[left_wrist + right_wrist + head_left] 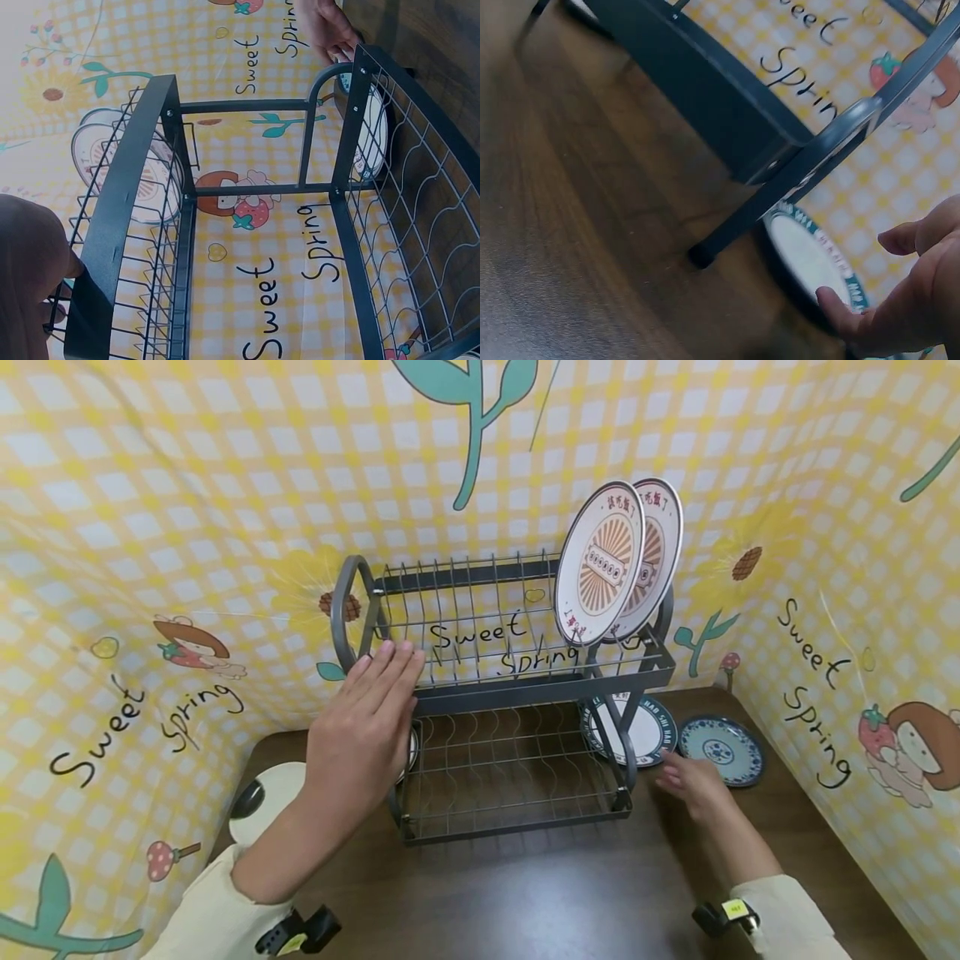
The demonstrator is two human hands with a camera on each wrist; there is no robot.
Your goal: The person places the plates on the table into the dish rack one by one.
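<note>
A dark grey two-tier dish rack (525,692) stands on the table. My left hand (363,727) rests with straight fingers on the front left corner of its upper tier. In the left wrist view the thumb side lies along the front bar (112,225). Low at the rack's right side, my right hand (697,785) has its fingers close to the edge of a white plate with a dark green lettered rim (643,731). The right wrist view shows thumb and fingers apart over that plate's rim (810,251).
Two white plates with orange sunburst prints (600,568) stand upright at the upper tier's right end. A blue patterned plate (720,750) lies at the far right. On the left lies a white dish with a black patch (273,793). Yellow checked cloth (225,527) surrounds the table.
</note>
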